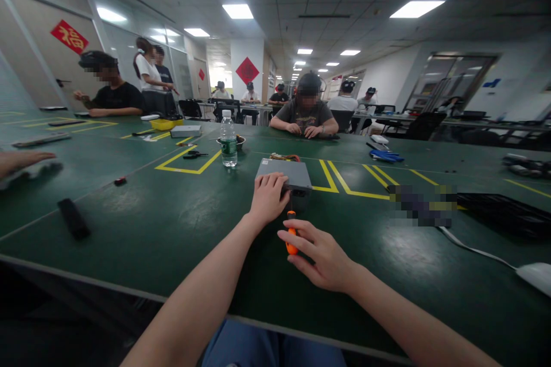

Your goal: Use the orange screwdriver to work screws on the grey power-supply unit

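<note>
A grey metal computer power supply [289, 171] lies on the green table, with a bundle of coloured cables [284, 157] at its far side. My left hand [269, 195] grips its near left part, fingers over the top and thumb down by the front edge. In front of the box, an orange and black screwdriver [291, 241] points away from me towards its near face. The fingers of my right hand [321, 252] are curved loosely around the handle. I cannot make out exactly where the screwdriver's tip meets the box.
A water bottle [228, 140] stands in front of a small bowl [239, 142]. Blue gloves [386, 155] and a black tray-like part [503, 212] lie to the right; a black block [73, 219] lies left. Another person's hand [26, 165] reaches in at left. A person [305, 112] works opposite.
</note>
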